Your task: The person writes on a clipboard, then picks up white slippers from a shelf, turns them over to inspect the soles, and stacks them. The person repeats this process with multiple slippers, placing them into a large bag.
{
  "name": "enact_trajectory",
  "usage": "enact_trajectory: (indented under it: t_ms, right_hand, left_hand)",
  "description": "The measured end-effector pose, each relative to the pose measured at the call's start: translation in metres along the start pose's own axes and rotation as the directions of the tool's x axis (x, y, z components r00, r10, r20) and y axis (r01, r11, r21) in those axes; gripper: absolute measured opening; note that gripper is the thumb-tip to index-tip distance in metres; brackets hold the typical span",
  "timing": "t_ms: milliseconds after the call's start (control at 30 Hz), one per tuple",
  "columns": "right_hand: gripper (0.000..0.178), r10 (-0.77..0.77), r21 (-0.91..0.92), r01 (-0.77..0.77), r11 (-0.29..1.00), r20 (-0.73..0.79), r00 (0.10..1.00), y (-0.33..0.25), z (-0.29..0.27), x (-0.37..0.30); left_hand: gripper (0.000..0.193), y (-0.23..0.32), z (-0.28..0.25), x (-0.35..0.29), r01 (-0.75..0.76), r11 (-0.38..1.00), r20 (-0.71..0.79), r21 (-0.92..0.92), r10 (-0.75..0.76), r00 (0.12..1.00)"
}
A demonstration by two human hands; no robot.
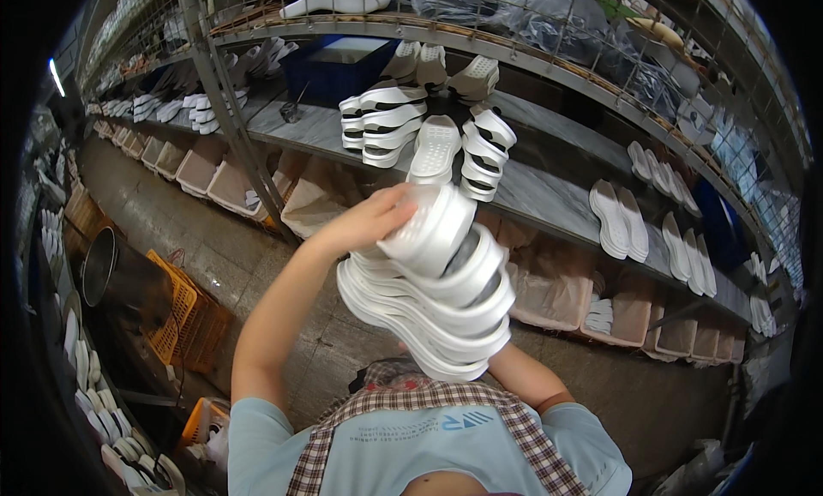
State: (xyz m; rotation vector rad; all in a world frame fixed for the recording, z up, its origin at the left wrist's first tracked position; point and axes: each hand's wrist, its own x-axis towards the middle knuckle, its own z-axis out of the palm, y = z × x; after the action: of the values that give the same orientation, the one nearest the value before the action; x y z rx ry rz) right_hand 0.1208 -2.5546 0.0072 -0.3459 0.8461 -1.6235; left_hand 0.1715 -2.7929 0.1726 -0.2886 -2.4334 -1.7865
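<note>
Stack: white shoe soles (437, 294) sit piled in front of your chest, below the shelf (549, 187).
Left hand (369, 222): you press its fingers closed over the top sole.
Right hand: hidden beneath the pile; grip cannot be told.

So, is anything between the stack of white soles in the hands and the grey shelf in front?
Nothing visible stands in the gap. The stack of white soles is held up by the left hand, before the grey shelf. The shelf already bears other sole piles, with bare surface beside them.
</note>
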Motion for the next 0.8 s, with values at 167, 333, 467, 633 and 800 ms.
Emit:
enact_trajectory:
  t_ms: [167, 333, 467, 633, 800]
  right_hand:
    - [0.080, 0.064, 0.069, -0.066, 0.995, 0.030, 0.997, -0.016, -0.017, 0.016]
    - [0.083, -0.332, -0.251, 0.292, 0.923, -0.136, 0.933, -0.007, -0.038, 0.005]
    - [0.085, -0.622, -0.645, 0.420, 0.639, -0.112, 0.775, -0.004, -0.026, -0.010]
    - [0.111, -0.701, -0.819, 0.286, 0.497, -0.186, 0.688, -0.006, -0.007, -0.031]
    - [0.136, -0.810, -0.842, 0.454, 0.290, 0.037, 0.586, 0.005, -0.007, -0.044]
  left_hand:
    - [0.075, -0.010, 0.040, -0.037, 0.107, 0.925, -0.300, 0.365, 0.009, 0.954]
    - [0.088, -0.032, 0.073, -0.072, 0.162, 0.557, -0.212, -0.815, -0.546, 0.810]
    - [0.085, -0.054, 0.073, -0.091, 0.185, 0.069, 0.136, -0.980, -0.441, 0.887]
    - [0.079, -0.071, 0.071, -0.106, 0.270, 0.141, 0.190, -0.953, -0.414, 0.890]
    - [0.094, -0.095, 0.062, -0.103, 0.371, 0.320, 0.355, -0.872, -0.110, 0.929]
